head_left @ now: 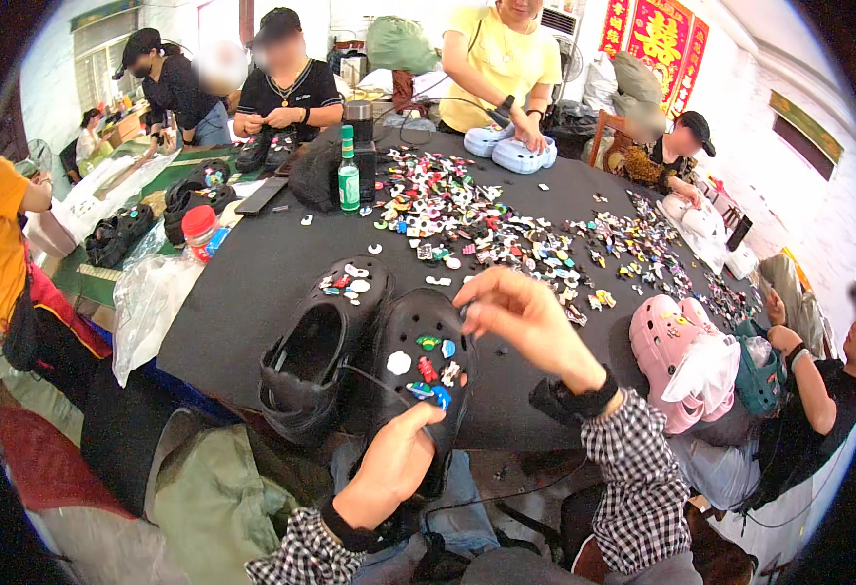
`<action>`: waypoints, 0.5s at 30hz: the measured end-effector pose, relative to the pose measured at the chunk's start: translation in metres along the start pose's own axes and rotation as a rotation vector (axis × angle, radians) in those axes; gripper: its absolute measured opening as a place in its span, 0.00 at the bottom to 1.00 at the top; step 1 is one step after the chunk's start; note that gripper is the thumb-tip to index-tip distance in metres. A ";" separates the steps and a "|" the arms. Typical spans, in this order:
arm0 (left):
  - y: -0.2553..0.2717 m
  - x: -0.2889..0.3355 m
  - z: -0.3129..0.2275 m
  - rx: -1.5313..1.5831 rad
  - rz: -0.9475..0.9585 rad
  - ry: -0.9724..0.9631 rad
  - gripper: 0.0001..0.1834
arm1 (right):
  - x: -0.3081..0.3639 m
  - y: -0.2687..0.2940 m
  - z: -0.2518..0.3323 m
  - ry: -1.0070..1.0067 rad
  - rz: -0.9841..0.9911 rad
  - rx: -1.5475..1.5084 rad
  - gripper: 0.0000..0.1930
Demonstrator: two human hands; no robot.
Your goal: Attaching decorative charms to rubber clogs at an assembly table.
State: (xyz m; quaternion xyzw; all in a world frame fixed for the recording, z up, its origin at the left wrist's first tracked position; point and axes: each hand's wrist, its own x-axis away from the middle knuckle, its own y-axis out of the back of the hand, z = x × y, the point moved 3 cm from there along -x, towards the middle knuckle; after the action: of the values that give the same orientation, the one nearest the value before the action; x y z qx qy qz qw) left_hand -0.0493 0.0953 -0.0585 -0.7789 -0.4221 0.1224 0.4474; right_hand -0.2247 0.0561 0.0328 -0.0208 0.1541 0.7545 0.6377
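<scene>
A black clog (pixel 413 341) with holes in its top lies in front of me, several colourful shoe charms (pixel 428 370) fixed in it. My left hand (pixel 394 468) is closed round its near side, thumb on top beside a blue charm. Over the clog's toe, at its right edge, my right hand (pixel 518 317) holds thumb and forefinger pinched together; whatever lies between them is too small to make out. Just left stands a second black clog (pixel 316 336), with white and coloured charms on its toe.
Loose charms (pixel 457 210) are heaped across the black table (pixel 243 292). A green bottle (pixel 348 175) stands at the back. Pink clogs (pixel 662 341) and a teal clog (pixel 761 363) sit to the right. A red-lidded jar (pixel 201 232) is at left. Several people work around the table, one handling light-blue clogs (pixel 511 146).
</scene>
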 end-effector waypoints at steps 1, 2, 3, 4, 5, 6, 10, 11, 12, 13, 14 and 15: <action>-0.010 -0.004 -0.001 0.002 -0.033 0.006 0.18 | 0.005 -0.010 0.015 0.248 0.070 0.288 0.10; -0.017 -0.008 0.001 0.001 -0.064 0.015 0.16 | 0.010 -0.019 0.025 0.493 0.138 0.578 0.10; -0.015 -0.015 0.007 -0.001 -0.092 0.052 0.12 | 0.016 -0.028 0.025 0.489 0.190 0.520 0.11; -0.013 -0.015 0.007 -0.007 -0.097 0.042 0.12 | 0.018 -0.037 0.022 0.426 0.244 0.491 0.09; -0.013 -0.018 0.009 0.002 -0.079 0.022 0.10 | 0.018 -0.039 0.015 0.431 0.216 0.518 0.08; -0.015 -0.019 0.010 0.012 -0.061 0.004 0.07 | 0.016 -0.039 0.006 0.435 0.188 0.544 0.08; 0.005 0.009 -0.004 0.042 0.159 -0.059 0.06 | 0.006 -0.052 -0.006 0.533 0.157 0.511 0.07; -0.015 0.021 -0.012 0.002 0.129 -0.071 0.13 | 0.006 -0.050 -0.008 0.529 0.120 0.547 0.06; -0.025 0.035 -0.017 0.000 0.130 -0.069 0.13 | 0.006 -0.048 -0.010 0.526 0.085 0.582 0.06; -0.033 0.049 -0.026 -0.004 0.099 -0.099 0.18 | 0.006 -0.046 -0.013 0.511 0.039 0.537 0.06; -0.037 0.061 -0.034 -0.008 0.065 -0.131 0.23 | 0.006 -0.044 -0.015 0.514 0.037 0.534 0.06; -0.040 0.070 -0.043 -0.012 0.064 -0.133 0.23 | 0.005 -0.042 -0.017 0.510 -0.009 0.569 0.07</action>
State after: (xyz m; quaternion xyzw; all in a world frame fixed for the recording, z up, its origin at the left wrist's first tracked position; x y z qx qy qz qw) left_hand -0.0033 0.1334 0.0117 -0.7848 -0.4265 0.1856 0.4095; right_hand -0.1874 0.0621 0.0065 -0.0307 0.5108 0.6495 0.5624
